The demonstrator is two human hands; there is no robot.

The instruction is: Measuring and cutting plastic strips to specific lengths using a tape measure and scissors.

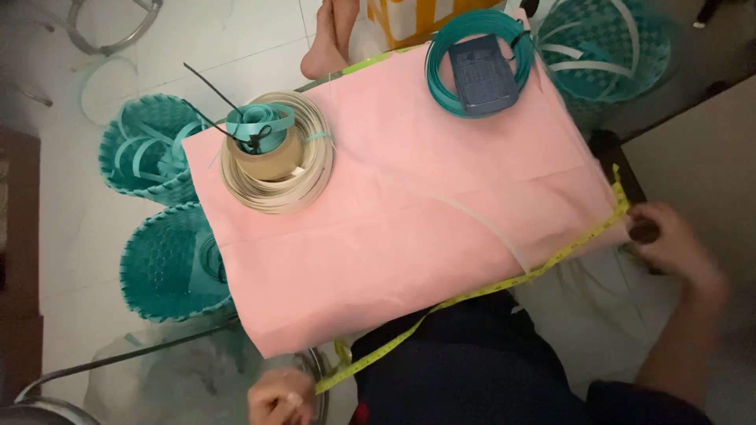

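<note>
While the yellow tape measure [488, 290] runs taut along the near edge of the pink sheet [409, 212], the person holds one end of it in each hand. The left hand [282, 396], low in the view near the sheet's near-left corner, is curled with its fingers drawn together over the tape's end, just beside a glass tabletop edge [157, 350]. The right hand [669, 244] sits at the sheet's far-right corner, its fingers bent and pressed together on the other end of the tape, where the tape turns up along the sheet's side; motion blur hides exactly which fingertips do the pinching. Between the hands the tape lies just at the border of the sheet, crossing above the person's dark-clothed lap [465, 370].

On the sheet rest a cream coil of strapping [276, 193] with a teal strip roll [260, 126] and a black cable tie on top, and, well apart toward the far edge, a teal coil [480, 67] ringed around a dark blue flat object [480, 75]. Teal woven baskets [169, 264] stand on the floor to the left of the table, and another [606, 51] at the far right. Someone's bare foot [327, 39] shows beyond the sheet.
</note>
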